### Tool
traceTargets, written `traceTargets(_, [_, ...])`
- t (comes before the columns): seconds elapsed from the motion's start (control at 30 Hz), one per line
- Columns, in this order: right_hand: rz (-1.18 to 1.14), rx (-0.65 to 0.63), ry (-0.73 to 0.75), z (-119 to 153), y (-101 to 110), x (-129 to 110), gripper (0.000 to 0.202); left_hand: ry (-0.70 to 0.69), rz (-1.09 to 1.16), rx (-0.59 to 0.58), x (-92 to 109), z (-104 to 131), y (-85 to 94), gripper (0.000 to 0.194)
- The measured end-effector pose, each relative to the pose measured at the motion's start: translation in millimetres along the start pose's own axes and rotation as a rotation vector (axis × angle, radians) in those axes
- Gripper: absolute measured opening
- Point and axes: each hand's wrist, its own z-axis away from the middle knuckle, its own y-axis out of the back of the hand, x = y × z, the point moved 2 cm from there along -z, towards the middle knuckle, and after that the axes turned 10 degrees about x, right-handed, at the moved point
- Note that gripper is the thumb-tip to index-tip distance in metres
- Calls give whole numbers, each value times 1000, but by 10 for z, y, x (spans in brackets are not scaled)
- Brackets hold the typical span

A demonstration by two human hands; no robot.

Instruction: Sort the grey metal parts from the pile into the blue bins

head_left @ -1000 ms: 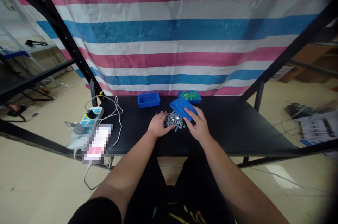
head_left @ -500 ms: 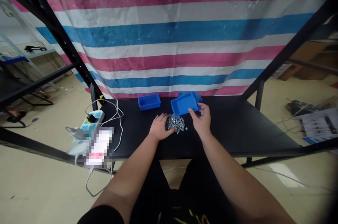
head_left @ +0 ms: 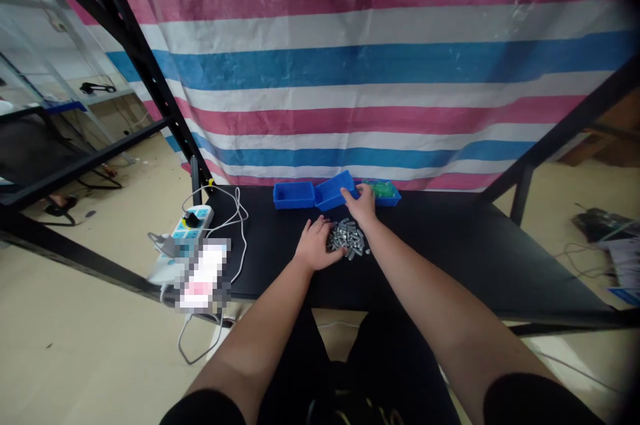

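My right hand [head_left: 362, 203] grips the right end of a blue plastic bin [head_left: 334, 191], which is tilted at the back of the black table. To its left sits a second blue bin [head_left: 294, 195], and to its right, partly behind my hand, a third blue bin [head_left: 394, 198] holds green items [head_left: 378, 189]. My left hand [head_left: 318, 245] lies with fingers spread against the left side of a pile of small silvery metal parts [head_left: 347, 238]. Their exact kind is too small to tell.
At the left end of the black table [head_left: 440, 245] lie a white power strip [head_left: 197, 218] with plugs, a blurred-out phone [head_left: 204, 275] and white cables [head_left: 244, 238]. A striped plastic sheet [head_left: 350, 105] hangs behind the table, between dark metal frame posts [head_left: 150, 78].
My right hand has moved the blue bin back and left, from above the metal parts to beside the left bin. The bin of green items is now more exposed. The view has shifted slightly.
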Motion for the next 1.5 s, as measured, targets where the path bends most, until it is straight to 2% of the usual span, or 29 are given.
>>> traceTargets(0.1, [135, -57, -9, 26, 15, -3, 50, 7, 20, -2, -3, -8, 12, 75])
traceTargets(0.2, [239, -126, 116, 65, 96, -28, 48, 12, 32, 5, -3, -18, 19, 72])
traceTargets(0.3, [352, -121, 202, 87, 242, 7, 50, 14, 41, 19, 3, -22, 24, 69])
traceTargets(0.4, [430, -67, 235, 92, 445, 152, 45, 5, 49, 51, 17, -18, 42, 61])
traceTargets(0.47, [467, -3, 228, 92, 596, 310, 42, -3, 49, 117, 27, -21, 77, 50])
traceTargets(0.57, [486, 78, 192, 86, 769, 566, 42, -7, 7, 284, 15, -71, 175, 34])
traceTargets(0.63, [475, 114, 166, 76, 815, 694, 45, -2, -60, 374, -31, -153, 258, 29])
traceTargets(0.7, [462, 125, 134, 62, 805, 769, 48, 22, -147, 408, -126, -275, 337, 29])
traceTargets(0.8, [450, 91, 45, 32, 748, 821, 47, 91, -276, 382, -349, -485, 409, 40])
traceTargets(0.87, [436, 55, -19, 10, 725, 841, 47, 118, -327, 323, -501, -609, 407, 47])
traceTargets(0.97, [411, 17, -59, -12, 732, 865, 47, 117, -359, 253, -644, -742, 351, 40])
traceTargets(1.07, [397, 25, -89, -11, 766, 892, 46, 94, -349, 258, -652, -834, 276, 31])
traceTargets(1.3, [365, 48, -94, 30, 801, 910, 45, 64, -311, 226, -511, -1015, 91, 25])
traceTargets(1.5, [377, 57, -146, 21, 820, 892, 48, 46, -306, 155, -516, -1036, 84, 23])
